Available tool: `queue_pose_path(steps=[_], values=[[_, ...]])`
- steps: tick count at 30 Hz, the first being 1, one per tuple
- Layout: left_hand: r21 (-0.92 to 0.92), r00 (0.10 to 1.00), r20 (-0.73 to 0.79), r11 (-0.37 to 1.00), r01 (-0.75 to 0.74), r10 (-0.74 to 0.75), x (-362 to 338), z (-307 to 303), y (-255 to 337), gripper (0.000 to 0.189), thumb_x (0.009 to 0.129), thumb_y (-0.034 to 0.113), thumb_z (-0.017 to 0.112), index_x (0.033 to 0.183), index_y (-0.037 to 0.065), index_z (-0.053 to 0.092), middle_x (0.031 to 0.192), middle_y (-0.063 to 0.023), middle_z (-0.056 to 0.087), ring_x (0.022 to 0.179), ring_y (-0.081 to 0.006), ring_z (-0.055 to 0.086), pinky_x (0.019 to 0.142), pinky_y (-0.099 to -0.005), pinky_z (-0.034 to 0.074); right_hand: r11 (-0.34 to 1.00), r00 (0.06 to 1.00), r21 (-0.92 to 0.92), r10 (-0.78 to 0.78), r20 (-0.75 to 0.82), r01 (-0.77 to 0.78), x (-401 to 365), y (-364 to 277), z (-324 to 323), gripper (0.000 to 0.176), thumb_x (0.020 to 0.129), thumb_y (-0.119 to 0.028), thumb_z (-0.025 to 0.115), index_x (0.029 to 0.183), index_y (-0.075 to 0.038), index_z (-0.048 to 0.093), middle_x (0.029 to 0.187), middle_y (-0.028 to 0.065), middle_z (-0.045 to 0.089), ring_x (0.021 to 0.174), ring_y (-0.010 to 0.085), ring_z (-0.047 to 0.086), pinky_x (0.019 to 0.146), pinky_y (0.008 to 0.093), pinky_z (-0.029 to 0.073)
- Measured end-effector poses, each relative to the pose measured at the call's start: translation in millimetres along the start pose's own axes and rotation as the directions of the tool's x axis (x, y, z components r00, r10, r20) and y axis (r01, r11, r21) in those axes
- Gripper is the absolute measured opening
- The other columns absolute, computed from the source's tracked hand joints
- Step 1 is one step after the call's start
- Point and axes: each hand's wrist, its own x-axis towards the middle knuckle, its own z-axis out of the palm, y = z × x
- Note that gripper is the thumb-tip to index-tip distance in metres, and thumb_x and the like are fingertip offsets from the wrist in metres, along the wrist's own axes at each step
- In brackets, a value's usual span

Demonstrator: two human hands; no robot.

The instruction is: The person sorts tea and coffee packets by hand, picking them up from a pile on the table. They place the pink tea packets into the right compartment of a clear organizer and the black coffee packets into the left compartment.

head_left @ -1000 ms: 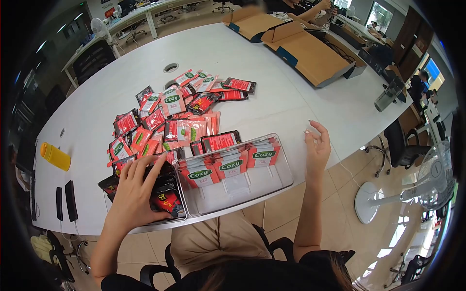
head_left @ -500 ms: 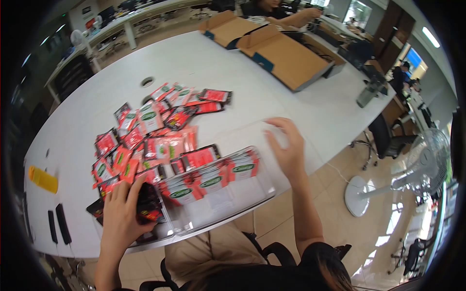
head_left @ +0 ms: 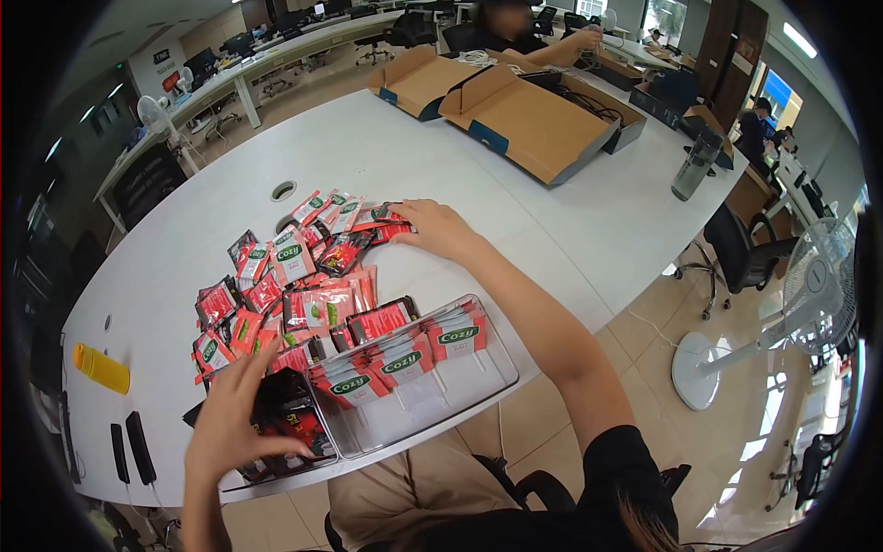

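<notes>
My left hand (head_left: 230, 419) is at a clear plastic tray's left compartment, thumb and fingers spread around black packets (head_left: 292, 419) with red print. Whether its palm presses on them is hidden. My right hand (head_left: 432, 228) reaches over the right end of a loose pile, thumb and fingers apart at red-and-black packets (head_left: 394, 234). White-and-red Cozy sachets (head_left: 294, 256) lie mixed with darker ones in that pile. In the clear tray (head_left: 460, 397), three groups of Cozy sachets (head_left: 405, 364) lean in a row along the far wall.
A yellow bottle (head_left: 101, 370) and two black bars (head_left: 140, 448) are on the left. Open cardboard boxes (head_left: 524, 120) and a grey bottle (head_left: 696, 166) stand at the back right. Across the table sits another person (head_left: 510, 32). A white fan (head_left: 694, 370) stands on the floor.
My right hand has moved left and away from me, from beside the tray to the pile's right end. My left hand's fingers have spread wider over the black packets. The view has shifted slightly.
</notes>
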Motion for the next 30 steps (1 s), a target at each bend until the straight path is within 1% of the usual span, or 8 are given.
queue_pose_path(steps=[3, 6, 8, 13, 16, 20, 25, 30], values=[[-0.053, 0.995, -0.052, 0.995, -0.084, 0.082, 34.0, -10.9, -15.5, 0.082, 0.072, 0.043, 0.072, 0.137, 0.007, 0.04, 0.13, -0.0165, 0.049, 0.122, -0.0362, 0.045, 0.102, -0.0445, 0.034, 0.977, 0.994, -0.203, 0.075, 0.074, -0.058, 7.9, -11.5, 5.0, 0.048, 0.084, -0.032, 0.062, 0.125, -0.009, 0.052, 0.113, 0.013, 0.059, 0.104, 0.0274, 0.057, 0.084, 0.0395, 0.05], [-0.254, 0.997, -0.046, 0.964, -0.073, 0.063, 92.6, -17.9, -18.2, 0.049, 0.088, 0.025, 0.058, 0.13, 0.002, 0.047, 0.128, -0.0165, 0.053, 0.121, -0.0296, 0.048, 0.104, -0.0394, 0.034, 0.964, 0.996, -0.262, 0.057, 0.074, -0.036, 7.4, -13.8, 9.8, 0.046, 0.085, -0.032, 0.061, 0.124, -0.009, 0.053, 0.112, 0.0118, 0.06, 0.104, 0.0268, 0.057, 0.082, 0.0391, 0.051], [-0.256, 0.991, -0.014, 0.957, -0.135, 0.136, 132.6, -7.7, -29.9, 0.042, 0.093, 0.021, 0.052, 0.129, 0.001, 0.049, 0.123, -0.0167, 0.057, 0.117, -0.0281, 0.052, 0.102, -0.0374, 0.037, 0.983, 1.0, -0.182, 0.026, 0.018, -0.022, -1.7, -21.5, -2.6, 0.046, 0.085, -0.033, 0.061, 0.123, -0.009, 0.053, 0.111, 0.0111, 0.06, 0.103, 0.0273, 0.057, 0.082, 0.0387, 0.05], [0.01, 0.98, 0.184, 0.997, -0.078, 0.075, 207.1, 46.2, -63.6, 0.053, 0.087, 0.033, 0.059, 0.123, -0.005, 0.051, 0.121, -0.0239, 0.056, 0.104, -0.0376, 0.058, 0.091, -0.0401, 0.045, 0.993, 0.993, -0.1, -0.076, -0.092, 0.067, -7.8, -10.7, 2.6, 0.046, 0.084, -0.033, 0.062, 0.122, -0.009, 0.051, 0.111, 0.0107, 0.061, 0.102, 0.0288, 0.057, 0.083, 0.0384, 0.049], [0.12, 0.993, 0.082, 0.989, -0.089, 0.08, 220.7, 78.0, -68.0, 0.058, 0.085, 0.038, 0.06, 0.116, -0.01, 0.052, 0.11, -0.0261, 0.06, 0.103, -0.0379, 0.058, 0.088, -0.0419, 0.046, 0.994, 0.997, -0.096, -0.056, -0.048, 0.051, -3.0, -5.3, 3.1, 0.046, 0.082, -0.03, 0.065, 0.121, -0.009, 0.051, 0.109, 0.0107, 0.062, 0.099, 0.0295, 0.058, 0.082, 0.039, 0.048], [0.332, 0.991, 0.131, 0.941, -0.067, 0.024, 240.5, 85.1, -64.4, 0.04, 0.079, 0.028, 0.06, 0.096, -0.008, 0.055, 0.091, -0.0243, 0.063, 0.087, -0.0375, 0.063, 0.076, -0.0437, 0.051, 0.978, 1.0, -0.206, -0.025, -0.008, 0.023, 4.8, -11.7, 6.1, 0.045, 0.078, -0.02, 0.066, 0.119, -0.009, 0.051, 0.104, 0.0095, 0.064, 0.094, 0.03, 0.06, 0.077, 0.0403, 0.05], [0.34, 0.995, 0.016, 0.936, -0.094, 0.095, 243.3, 90.6, -74.3, 0.023, 0.077, 0.0, 0.051, 0.099, -0.003, 0.058, 0.088, -0.0239, 0.063, 0.082, -0.0388, 0.063, 0.072, -0.0457, 0.051, 0.991, 0.995, -0.12, -0.072, -0.072, 0.063, 0.8, -14.8, -6.0, 0.044, 0.075, -0.009, 0.062, 0.118, -0.009, 0.052, 0.097, 0.0117, 0.065, 0.088, 0.0317, 0.062, 0.072, 0.0418, 0.05], [0.212, 0.987, -0.058, 0.968, -0.136, 0.152, 241.5, 78.0, -80.3, 0.02, 0.077, -0.001, 0.053, 0.095, -0.003, 0.06, 0.086, -0.0234, 0.063, 0.081, -0.0396, 0.062, 0.073, -0.0463, 0.049, 0.998, 0.995, -0.027, -0.058, -0.08, 0.056, 1.4, -6.9, -5.9, 0.038, 0.077, -0.003, 0.056, 0.115, -0.009, 0.056, 0.091, 0.0155, 0.066, 0.085, 0.0347, 0.063, 0.072, 0.0438, 0.05]])
